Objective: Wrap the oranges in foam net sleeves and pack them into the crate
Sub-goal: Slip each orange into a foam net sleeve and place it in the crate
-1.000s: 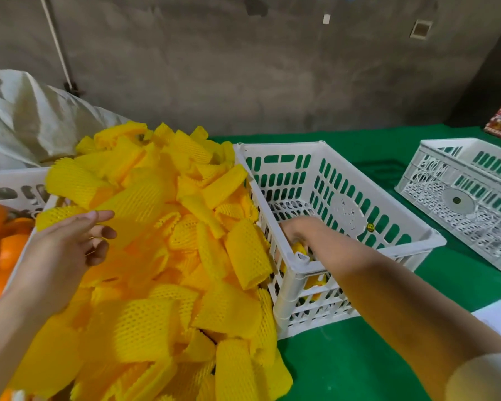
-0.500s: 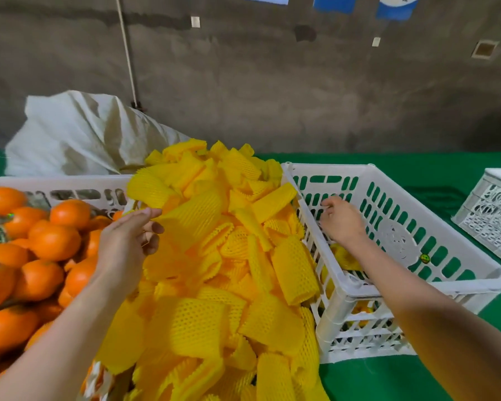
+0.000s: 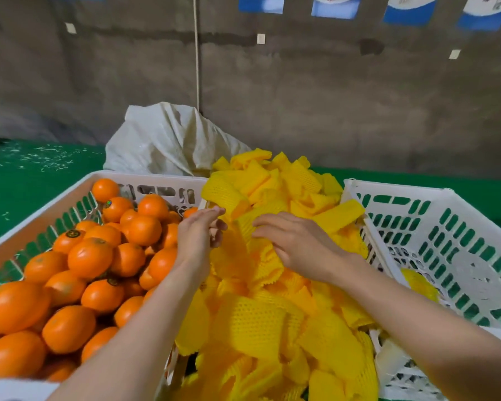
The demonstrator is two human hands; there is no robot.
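Note:
A heap of yellow foam net sleeves (image 3: 261, 316) lies between two white crates. My left hand (image 3: 197, 238) and my right hand (image 3: 295, 244) meet at the top of the heap. Both pinch one foam net sleeve (image 3: 243, 227) between them, fingers curled on its edges. Loose oranges (image 3: 90, 256) fill the left crate (image 3: 145, 178), just left of my left wrist. The packing crate (image 3: 417, 198) on the right holds one sleeved orange (image 3: 420, 285) near its bottom; my right forearm hides its near side.
A white sack (image 3: 168, 140) slumps behind the heap against the grey wall. Green cloth (image 3: 26, 169) covers the table, with scattered white shreds at the far left. A cord (image 3: 197, 53) hangs down the wall.
My right hand has come out of the packing crate and moved left onto the heap. My left hand has shifted right to meet it on a sleeve. The view has swung left and up.

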